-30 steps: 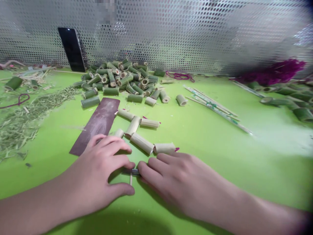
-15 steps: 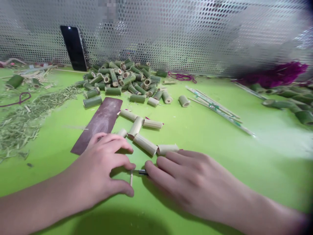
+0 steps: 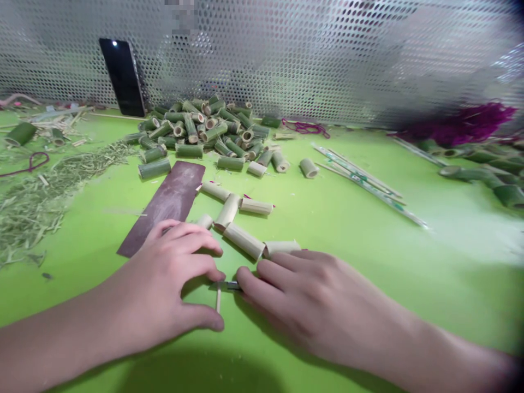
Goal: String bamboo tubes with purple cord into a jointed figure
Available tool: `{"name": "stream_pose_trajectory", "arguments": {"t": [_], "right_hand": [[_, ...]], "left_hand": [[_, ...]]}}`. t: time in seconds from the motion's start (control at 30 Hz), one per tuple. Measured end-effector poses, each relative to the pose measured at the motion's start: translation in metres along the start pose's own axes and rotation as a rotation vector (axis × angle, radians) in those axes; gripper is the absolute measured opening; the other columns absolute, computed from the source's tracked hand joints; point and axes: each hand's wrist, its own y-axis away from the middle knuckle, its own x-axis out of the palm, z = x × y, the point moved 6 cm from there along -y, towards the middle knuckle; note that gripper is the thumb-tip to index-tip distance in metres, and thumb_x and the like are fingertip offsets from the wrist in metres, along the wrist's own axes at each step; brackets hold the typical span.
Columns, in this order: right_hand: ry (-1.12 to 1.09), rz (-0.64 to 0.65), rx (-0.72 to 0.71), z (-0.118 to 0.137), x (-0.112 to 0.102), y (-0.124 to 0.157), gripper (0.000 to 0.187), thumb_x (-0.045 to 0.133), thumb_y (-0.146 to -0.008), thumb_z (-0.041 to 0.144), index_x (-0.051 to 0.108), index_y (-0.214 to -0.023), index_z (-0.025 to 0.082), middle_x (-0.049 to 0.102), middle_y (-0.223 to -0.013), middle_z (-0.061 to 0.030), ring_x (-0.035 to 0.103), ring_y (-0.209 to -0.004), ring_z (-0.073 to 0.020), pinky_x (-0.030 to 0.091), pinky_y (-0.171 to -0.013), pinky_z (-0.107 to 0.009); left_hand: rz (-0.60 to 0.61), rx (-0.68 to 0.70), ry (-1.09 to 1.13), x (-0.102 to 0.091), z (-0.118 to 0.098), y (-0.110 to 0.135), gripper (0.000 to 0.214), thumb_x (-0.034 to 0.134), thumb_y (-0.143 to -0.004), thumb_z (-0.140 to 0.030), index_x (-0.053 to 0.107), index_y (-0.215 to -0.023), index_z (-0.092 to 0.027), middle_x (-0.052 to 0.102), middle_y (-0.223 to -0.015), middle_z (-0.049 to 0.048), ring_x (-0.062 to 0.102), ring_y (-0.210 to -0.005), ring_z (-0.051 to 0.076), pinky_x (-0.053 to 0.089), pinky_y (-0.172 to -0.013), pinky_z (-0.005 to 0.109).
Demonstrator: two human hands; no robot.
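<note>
The left hand (image 3: 159,278) and right hand (image 3: 303,305) curl toward a small metal piece (image 3: 225,286), but I cannot tell whether either grips it. It looks light and stiff, best pinched at its ends.

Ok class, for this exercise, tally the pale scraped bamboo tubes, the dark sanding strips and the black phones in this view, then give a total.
Pale scraped bamboo tubes: 6
Dark sanding strips: 1
Black phones: 1
Total: 8
</note>
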Motion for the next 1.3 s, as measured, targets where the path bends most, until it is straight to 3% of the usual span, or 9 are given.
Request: {"name": "stream_pose_trajectory", "arguments": {"t": [1.3], "right_hand": [[0.004,-0.093,-0.030,0.0063,0.0021,0.0026,0.023,0.038,-0.105,0.015,0.060,-0.097,0.019,0.061,-0.075,0.0015,0.044,-0.062,-0.0169,0.028,-0.062,-0.037]], "left_hand": [[-0.024,0.004,0.030,0.0030,0.0004,0.0014,0.032,0.082,-0.077,-0.062,0.074,-0.092,-0.035,0.070,-0.123,-0.0055,0.051,-0.127,0.034,0.025,-0.108,0.057]]}}
